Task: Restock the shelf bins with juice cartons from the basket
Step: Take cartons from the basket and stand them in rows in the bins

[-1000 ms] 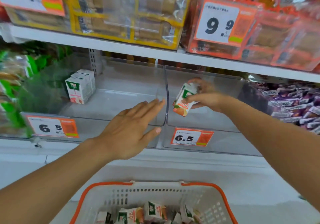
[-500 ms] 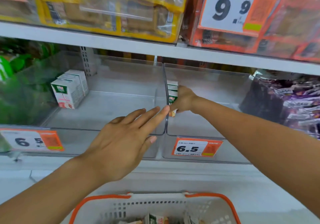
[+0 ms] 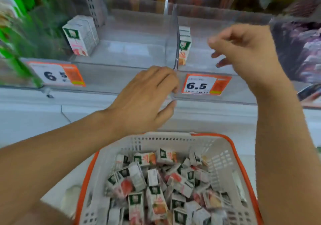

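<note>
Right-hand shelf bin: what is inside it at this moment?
The right bin holds orange juice cartons standing in a row against its left wall. How many stand behind the front one is hidden. The right hand covers part of the floor.

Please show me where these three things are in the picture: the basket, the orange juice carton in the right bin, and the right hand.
basket (image 3: 241, 162): head view, on its orange right rim.
orange juice carton (image 3: 184, 50): head view, on its front face, beside the clear divider.
right hand (image 3: 246, 50): head view, on the back of the hand.
</note>
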